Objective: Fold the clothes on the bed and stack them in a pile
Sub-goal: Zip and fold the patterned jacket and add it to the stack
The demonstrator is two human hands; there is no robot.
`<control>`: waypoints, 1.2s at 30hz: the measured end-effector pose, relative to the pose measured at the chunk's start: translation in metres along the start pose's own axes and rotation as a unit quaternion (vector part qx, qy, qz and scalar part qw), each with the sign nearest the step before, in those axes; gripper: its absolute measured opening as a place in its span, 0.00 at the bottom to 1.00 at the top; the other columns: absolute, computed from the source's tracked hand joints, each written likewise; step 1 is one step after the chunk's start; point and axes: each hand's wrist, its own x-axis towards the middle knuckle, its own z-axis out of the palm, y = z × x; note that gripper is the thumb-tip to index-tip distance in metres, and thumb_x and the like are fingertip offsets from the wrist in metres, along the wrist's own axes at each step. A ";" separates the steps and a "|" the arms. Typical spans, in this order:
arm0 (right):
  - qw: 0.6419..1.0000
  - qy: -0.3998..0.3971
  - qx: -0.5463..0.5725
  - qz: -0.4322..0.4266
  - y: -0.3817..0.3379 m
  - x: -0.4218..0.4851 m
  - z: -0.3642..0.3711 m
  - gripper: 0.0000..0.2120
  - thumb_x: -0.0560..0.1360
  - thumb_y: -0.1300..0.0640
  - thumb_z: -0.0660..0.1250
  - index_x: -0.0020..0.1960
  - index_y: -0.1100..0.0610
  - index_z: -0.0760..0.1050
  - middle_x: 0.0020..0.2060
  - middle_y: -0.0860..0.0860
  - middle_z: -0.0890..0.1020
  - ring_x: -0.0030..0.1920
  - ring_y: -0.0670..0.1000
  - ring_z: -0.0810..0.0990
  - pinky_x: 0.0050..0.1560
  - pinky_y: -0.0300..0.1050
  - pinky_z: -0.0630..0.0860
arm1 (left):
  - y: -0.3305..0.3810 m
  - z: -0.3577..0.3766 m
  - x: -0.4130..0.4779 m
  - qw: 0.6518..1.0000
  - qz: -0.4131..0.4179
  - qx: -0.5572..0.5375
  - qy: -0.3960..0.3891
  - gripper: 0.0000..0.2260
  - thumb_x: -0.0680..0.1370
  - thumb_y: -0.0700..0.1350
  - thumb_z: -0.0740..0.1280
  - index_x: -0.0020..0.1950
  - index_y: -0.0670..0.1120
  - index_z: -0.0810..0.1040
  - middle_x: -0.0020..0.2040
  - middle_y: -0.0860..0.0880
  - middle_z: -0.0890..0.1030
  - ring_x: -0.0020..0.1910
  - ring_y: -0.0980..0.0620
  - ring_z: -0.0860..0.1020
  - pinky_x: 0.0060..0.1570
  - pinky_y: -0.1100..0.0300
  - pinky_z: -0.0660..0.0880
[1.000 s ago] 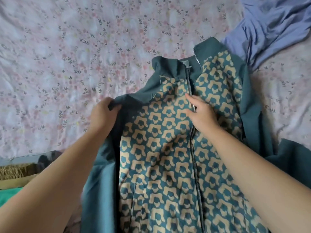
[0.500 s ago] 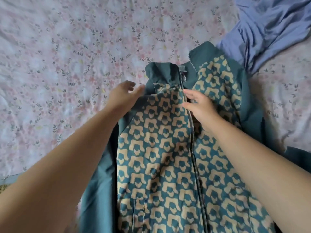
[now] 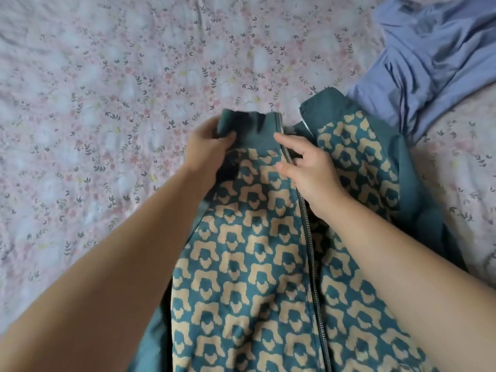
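A teal zip jacket (image 3: 241,264) with a tan pattern lies front-up on the bed, its collar pointing away from me. My left hand (image 3: 206,149) grips the left end of the plain teal collar, thumb over the fabric. My right hand (image 3: 306,167) pinches the zipper edge just below the collar, fingers curled at the metal teeth. The zip is open at the top, and the right collar flap (image 3: 322,108) lies apart to the right. The jacket's lower part runs out of view.
A crumpled light-blue garment (image 3: 429,63) lies at the upper right, touching the jacket's right shoulder. The pink floral bedsheet (image 3: 107,103) spreads to the left and beyond the collar.
My left hand moved from the jacket's left shoulder up to the collar and took hold of it. My right hand slid up the zipper. The view shifted forward.
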 end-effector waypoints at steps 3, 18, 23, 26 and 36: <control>0.999 -0.048 -0.009 -0.010 0.001 0.001 0.009 0.27 0.73 0.72 0.63 0.70 0.57 0.66 0.68 0.45 0.67 0.59 0.44 0.74 0.62 0.36 0.70 | 0.006 -0.010 0.010 0.997 0.037 -0.034 0.052 0.15 0.74 0.30 0.64 0.61 0.38 0.75 0.43 0.50 0.82 0.40 0.56 0.81 0.43 0.63 0.79; 0.974 0.098 -0.203 0.023 0.076 -0.185 -0.055 0.10 0.72 0.67 0.67 0.51 0.58 0.76 0.44 0.52 0.78 0.40 0.39 0.75 0.41 0.25 0.70 | -0.089 -0.048 -0.212 0.867 0.213 0.448 0.047 0.20 0.73 0.53 0.64 0.59 0.41 0.74 0.58 0.43 0.77 0.57 0.44 0.73 0.57 0.49 0.69; 0.966 0.118 -0.225 0.038 0.101 -0.276 -0.073 0.10 0.71 0.67 0.68 0.51 0.60 0.76 0.45 0.51 0.75 0.43 0.46 0.76 0.44 0.31 0.73 | -0.134 -0.032 -0.318 0.898 0.147 0.411 -0.048 0.18 0.73 0.52 0.64 0.59 0.44 0.76 0.56 0.47 0.79 0.55 0.52 0.72 0.56 0.56 0.71; 0.957 0.143 -0.246 0.055 0.113 -0.326 -0.087 0.10 0.70 0.68 0.69 0.51 0.61 0.77 0.45 0.52 0.76 0.41 0.45 0.75 0.46 0.33 0.73 | -0.147 -0.015 -0.363 0.905 0.131 0.391 -0.101 0.16 0.72 0.46 0.68 0.58 0.45 0.77 0.54 0.49 0.80 0.52 0.53 0.76 0.53 0.60 0.72; 0.929 0.031 -0.354 0.107 0.126 -0.450 -0.120 0.24 0.63 0.57 0.78 0.57 0.59 0.76 0.49 0.50 0.71 0.50 0.49 0.71 0.50 0.35 0.67 | -0.172 0.026 -0.448 0.912 0.080 0.337 -0.217 0.16 0.74 0.45 0.68 0.61 0.43 0.77 0.62 0.48 0.76 0.60 0.49 0.75 0.60 0.53 0.73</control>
